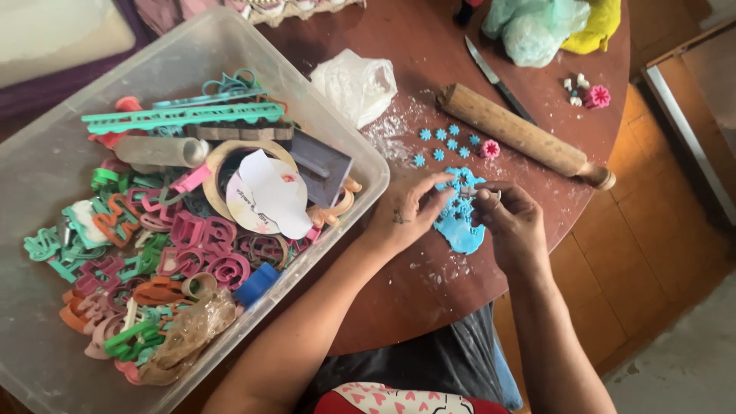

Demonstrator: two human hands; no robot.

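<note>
A: Blue fondant sheet (460, 226), where is it?
B: Head view: flat on the round brown surface (429, 46), at four o'clock from the clear bin of cutters (46, 176).
A: The hands?
B: Left hand (406, 215) presses its edge, fingers spread. Right hand (510, 222) pinches a small cutter (469, 191) narrowly. Rolling pin (521, 134) at twelve o'clock.

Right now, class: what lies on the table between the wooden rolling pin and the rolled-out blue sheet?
Small blue cut-out flowers and one pink flower, between rolling pin and blue sheet, head view.
</note>
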